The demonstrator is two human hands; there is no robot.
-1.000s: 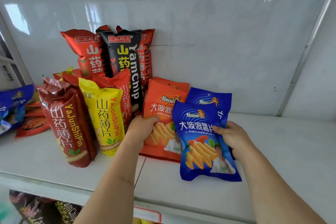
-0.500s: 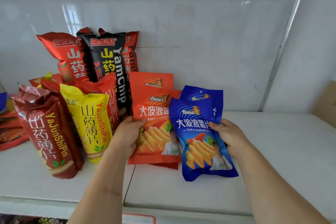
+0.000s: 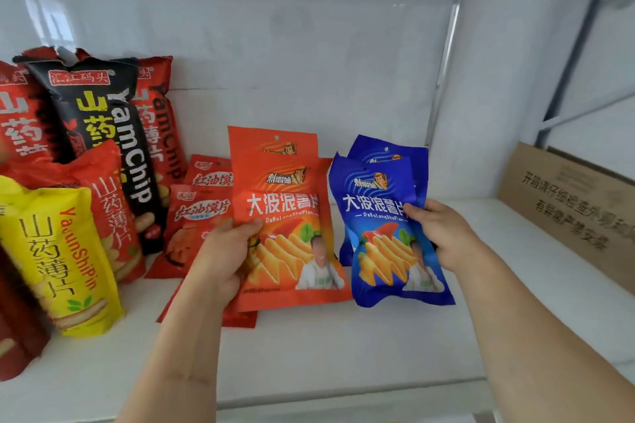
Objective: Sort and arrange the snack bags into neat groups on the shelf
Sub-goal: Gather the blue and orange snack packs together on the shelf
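— What did the hands hold?
— The left hand [image 3: 220, 257] gripped orange chip bags [image 3: 288, 216]; the right hand [image 3: 443, 233] gripped blue chip bags [image 3: 381, 227], side by side above the white shelf [image 3: 343, 354].
— And beside them?
— Yam chip bags [image 3: 113, 134] stood left, a cardboard box [image 3: 567, 209] right.

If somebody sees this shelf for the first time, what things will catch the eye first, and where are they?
In the middle, the left hand holds the orange chip bags and the right hand holds the blue chip bags, side by side above the white shelf. At the left stands a crowd of tall bags, with a yellow yam chip bag in front and a black yam chip bag behind. A cardboard box sits at the far right.
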